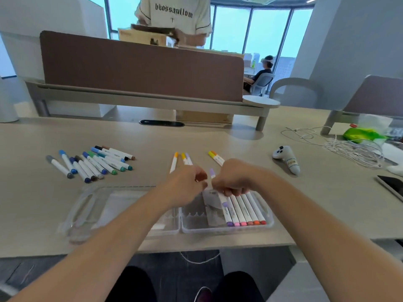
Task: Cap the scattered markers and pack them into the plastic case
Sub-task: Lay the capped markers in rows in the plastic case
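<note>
Markers lie in three spots on the desk [218,136]; a big bunch [93,162] in blues, greens and greys sits far to the left; three yellow and orange ones [182,160] lie just past the left hand [185,184]; two more yellow ones [216,158] poke out behind the right hand [232,179].

A clear case [196,229] lies open at the near edge of the desk; its right half holds a row of markers [244,210] side by side, with purple, pink, orange and red ends; its lid [87,205] lies flat to the left.

Both hands are over the case, close together; the right hand is curled tight round a purple marker [212,172], which tilts, one end sticking up between the hands and the other end down over the case; the left hand has its fingers curled and its thumb pinched in near that marker's top, but I cannot tell if it holds anything.

On the right are a white controller [285,159], a heap of white wires [349,147], a green packet [362,134] and a phone [392,186]; a brown screen [141,66] stands at the back, with a person [174,16] behind it.
</note>
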Available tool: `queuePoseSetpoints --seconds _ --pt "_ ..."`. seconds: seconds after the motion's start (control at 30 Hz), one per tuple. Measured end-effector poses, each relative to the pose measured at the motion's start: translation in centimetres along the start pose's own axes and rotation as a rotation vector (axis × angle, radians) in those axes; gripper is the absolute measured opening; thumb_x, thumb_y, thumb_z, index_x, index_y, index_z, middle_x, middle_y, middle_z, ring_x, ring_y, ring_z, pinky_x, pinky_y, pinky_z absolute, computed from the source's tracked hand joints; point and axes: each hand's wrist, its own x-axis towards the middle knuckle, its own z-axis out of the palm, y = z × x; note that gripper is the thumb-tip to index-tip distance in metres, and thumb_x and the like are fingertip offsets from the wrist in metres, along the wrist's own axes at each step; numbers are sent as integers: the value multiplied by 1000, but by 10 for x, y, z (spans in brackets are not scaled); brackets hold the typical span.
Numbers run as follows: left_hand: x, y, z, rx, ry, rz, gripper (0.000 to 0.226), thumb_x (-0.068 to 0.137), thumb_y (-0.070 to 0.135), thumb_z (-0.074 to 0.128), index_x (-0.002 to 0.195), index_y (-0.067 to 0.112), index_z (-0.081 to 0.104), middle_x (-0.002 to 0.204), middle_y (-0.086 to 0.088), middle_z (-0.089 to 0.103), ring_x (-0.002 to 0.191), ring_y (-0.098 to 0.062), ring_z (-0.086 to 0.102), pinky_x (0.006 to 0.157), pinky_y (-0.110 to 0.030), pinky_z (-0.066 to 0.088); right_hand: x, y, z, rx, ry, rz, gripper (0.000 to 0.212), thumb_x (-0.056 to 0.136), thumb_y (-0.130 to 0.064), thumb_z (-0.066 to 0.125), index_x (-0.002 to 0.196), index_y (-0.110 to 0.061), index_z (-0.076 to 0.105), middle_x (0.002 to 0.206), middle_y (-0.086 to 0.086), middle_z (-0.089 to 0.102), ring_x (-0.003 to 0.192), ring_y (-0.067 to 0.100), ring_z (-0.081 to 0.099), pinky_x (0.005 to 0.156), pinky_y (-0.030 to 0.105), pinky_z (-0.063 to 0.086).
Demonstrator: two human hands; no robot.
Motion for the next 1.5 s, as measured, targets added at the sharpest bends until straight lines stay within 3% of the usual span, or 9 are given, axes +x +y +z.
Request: queuePoseSetpoints --seconds 0.1,0.2,0.33,0.47,0.73,1.03,1.2,1.37,1.5 --pt "-13 8 11 96 -67 21 22 96 21 56 115 16 64 109 -10 66 83 -22 57 78 -31 49 -14 6 10 17 -35 2 28 80 -19 54 53 -10 58 54 9 53 38 18 39 45 20 31" --pt "-19 11 18 196 -86 64 28 97 23 55 123 16 62 118 -5 65 102 -22 59 91 -30 46 -20 8 19 24 -41 -6 42 87 -34 58 51 -11 53 42 3 48 36 16 39 48 23 32" --pt "-18 8 21 229 -162 71 17 99 23 46 103 13 60 89 -6 62 92 -34 62 62 -29 40 -19 15 22 28 -39 -15 39 88 -29 59 54 -11 55 48 3 53 40 16 43 51 24 37" --pt "-20 12 17 306 -246 136 27 97 36 56 108 12 59 103 -4 59 93 -21 56 78 -31 45 -15 26 17 41 -34 -27 39 88 -31 63 54 -11 57 47 3 53 39 14 43 49 23 36" --pt "-15 7 20 342 -265 147 41 88 52 63 114 20 64 116 4 55 103 -18 55 94 -42 47 -9 28 18 -20 -49 -27 40 91 -33 67 59 -10 58 43 -2 52 37 11 44 46 21 38" --pt "-12 7 22 400 -261 139 42 89 51 64 113 17 64 116 0 57 100 -22 57 91 -43 49 -5 25 17 -94 -54 -40 38 91 -38 67 66 -10 62 56 1 59 48 13 50 53 23 43" --pt "-5 1 0 138 -66 59 31 96 39 58 120 21 65 111 4 66 92 -16 63 79 -31 52 9 21 11 -71 51 -65 36 95 -34 61 83 -1 71 71 10 66 59 20 56 62 29 48" --pt "17 -9 -28 43 159 4 14 98 23 53 91 22 65 80 9 60 74 -10 56 62 -26 40 54 3 12 59 222 -83 20 91 -19 67 84 -1 63 77 14 62 61 21 53 60 29 45" --pt "31 -14 -43 -59 148 -35 17 99 21 50 91 22 65 88 3 67 82 -17 61 73 -32 50 93 -17 11 69 236 -55 25 91 -20 67 74 -5 58 77 12 60 67 27 55 66 28 45"
